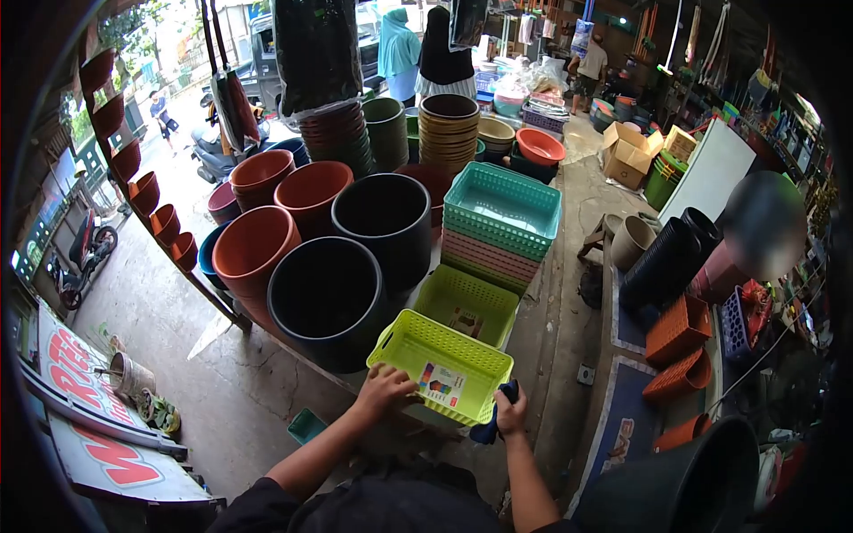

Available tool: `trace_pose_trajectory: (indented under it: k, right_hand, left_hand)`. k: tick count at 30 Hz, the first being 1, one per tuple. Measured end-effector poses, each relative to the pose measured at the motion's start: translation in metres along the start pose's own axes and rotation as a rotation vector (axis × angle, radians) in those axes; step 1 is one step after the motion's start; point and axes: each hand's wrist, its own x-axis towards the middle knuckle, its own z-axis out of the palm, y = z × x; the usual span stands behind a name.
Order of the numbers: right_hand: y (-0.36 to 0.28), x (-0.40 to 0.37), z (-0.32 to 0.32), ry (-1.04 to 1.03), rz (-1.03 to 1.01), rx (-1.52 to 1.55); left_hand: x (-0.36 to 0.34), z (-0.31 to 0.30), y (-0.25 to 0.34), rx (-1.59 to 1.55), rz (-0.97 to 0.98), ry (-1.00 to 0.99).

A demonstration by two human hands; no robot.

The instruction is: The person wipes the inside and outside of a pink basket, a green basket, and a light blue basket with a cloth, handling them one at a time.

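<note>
L grip (389,389) holding lime basket (410,345) rim | R grip (509,414) clenching blue cloth (484,433) | perf. sides, lbl (442,383)

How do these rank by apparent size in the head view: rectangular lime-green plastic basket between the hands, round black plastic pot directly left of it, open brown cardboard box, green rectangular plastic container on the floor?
1. Black pot
2. Lime-green basket
3. Cardboard box
4. Green container

Daylight glare upper left, dim right, curved fisheye edges
</note>
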Motion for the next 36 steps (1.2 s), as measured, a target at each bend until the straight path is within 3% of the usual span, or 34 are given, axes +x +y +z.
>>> trace_pose_trajectory:
  k: [14,16,18,23,30,34,36]
  right_hand:
    - [-0.005,0.027,-0.003,-0.031,-0.061,-0.042]
    - [0.011,0.026,-0.005,0.026,-0.138,-0.238]
    - [0.014,0.021,-0.002,0.108,-0.047,-0.491]
    - [0.014,-0.002,0.000,0.113,0.082,-0.749]
    - [0.049,0.001,-0.007,0.118,-0.089,-0.569]
    - [0.043,-0.007,-0.002,0.152,-0.078,-0.516]
    - [0.036,-0.009,-0.007,0.112,0.034,-0.614]
  left_hand:
    - [0.014,0.006,-0.017,0.038,0.025,-0.030]
    - [0.013,0.022,-0.026,0.053,0.019,-0.082]
    - [0.004,0.034,-0.030,0.025,-0.001,-0.115]
    - [-0.015,0.063,-0.033,-0.010,-0.004,-0.139]
    - [-0.010,0.060,-0.028,-0.010,-0.041,-0.157]
    - [-0.014,0.065,-0.029,-0.016,-0.058,-0.179]
    - [-0.016,0.066,-0.027,-0.038,-0.080,-0.205]
